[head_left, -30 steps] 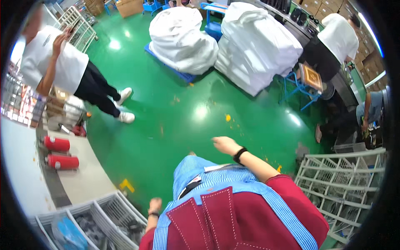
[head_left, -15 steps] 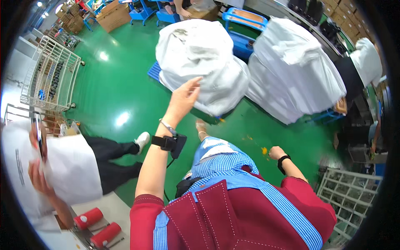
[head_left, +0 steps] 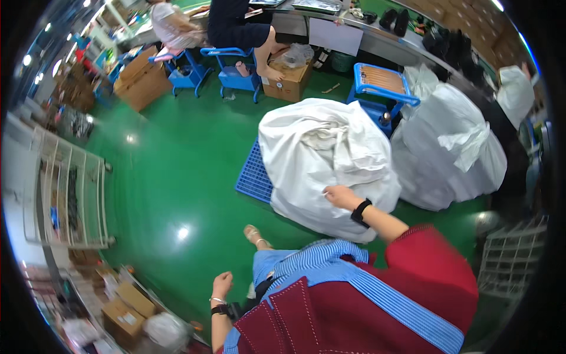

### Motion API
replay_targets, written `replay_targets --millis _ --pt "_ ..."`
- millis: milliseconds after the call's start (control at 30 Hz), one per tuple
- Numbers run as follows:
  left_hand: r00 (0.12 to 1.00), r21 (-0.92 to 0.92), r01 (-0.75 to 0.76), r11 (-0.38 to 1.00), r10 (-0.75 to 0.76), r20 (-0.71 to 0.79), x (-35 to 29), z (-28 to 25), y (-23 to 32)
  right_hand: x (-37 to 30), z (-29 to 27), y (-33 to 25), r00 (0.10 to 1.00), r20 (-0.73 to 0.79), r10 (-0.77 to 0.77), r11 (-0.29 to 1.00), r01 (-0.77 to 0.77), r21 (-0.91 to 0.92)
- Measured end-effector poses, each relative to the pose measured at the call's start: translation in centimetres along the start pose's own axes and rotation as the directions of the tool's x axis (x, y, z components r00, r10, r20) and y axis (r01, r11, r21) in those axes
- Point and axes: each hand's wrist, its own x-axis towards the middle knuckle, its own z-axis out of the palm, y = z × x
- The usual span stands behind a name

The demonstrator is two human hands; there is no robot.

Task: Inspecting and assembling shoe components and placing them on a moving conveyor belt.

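Observation:
My left hand (head_left: 222, 285) hangs low beside my body, its fingers loosely curled, with nothing seen in them. My right hand (head_left: 341, 197) is swung forward, closed, with no object visible in it. In the picture it overlaps a large white sack (head_left: 330, 171), but I cannot tell whether it touches the cloth. The sack is bulging and gathered in folds on top. Part of a blue slotted pallet (head_left: 254, 174) shows at its left side. A second white sack, tied at the top (head_left: 451, 150), stands to the right.
A blue chair with a slatted seat (head_left: 383, 81) stands behind the sacks. Two people sit at a long bench (head_left: 289, 22) at the back. A white wire cart (head_left: 88, 194) is at the left. Cardboard boxes (head_left: 122, 318) lie at lower left, and a white rack (head_left: 513, 259) stands at right.
My left hand has dropped from in front of me to my side, while my right has swung forward. The sacks appear lower in view, and the person at left has gone out of view.

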Motion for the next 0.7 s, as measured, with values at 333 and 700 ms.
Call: replay_targets --millis 333,700 --pt "0.411 -0.313 -0.89 0.33 0.878 -0.243 0.1 -36.8 44.5 12.8 3.5 -5.9 0.901 0.01 0.434 0.881 -0.422 -0.211" --pt "-0.113 -0.668 -0.742 -0.057 0.993 0.042 15.3 -54.7 63.5 33.7 -20.3 -44.3 0.751 -0.592 -0.293 0.664 0.606 0.439"
